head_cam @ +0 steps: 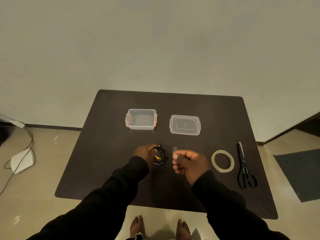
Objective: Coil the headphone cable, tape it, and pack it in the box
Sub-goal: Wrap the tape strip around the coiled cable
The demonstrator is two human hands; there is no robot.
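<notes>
My left hand [144, 153] is closed around a coiled black and yellow headphone cable [160, 155], held just above the dark table [173, 187]. Close to the right of the coil, my right hand [187, 163] pinches a short clear piece of tape [175, 149] that sticks up from the thumb and forefinger. An open clear plastic box [141, 119] with red latches stands at the back of the table. Its clear lid [185, 125] lies flat to the right of it.
A roll of clear tape [222, 161] lies right of my right hand, and black scissors [245, 168] lie beyond it near the table's right edge. On the floor at left are a white device [22, 160] and cables. A dark mat [301, 174] is at right.
</notes>
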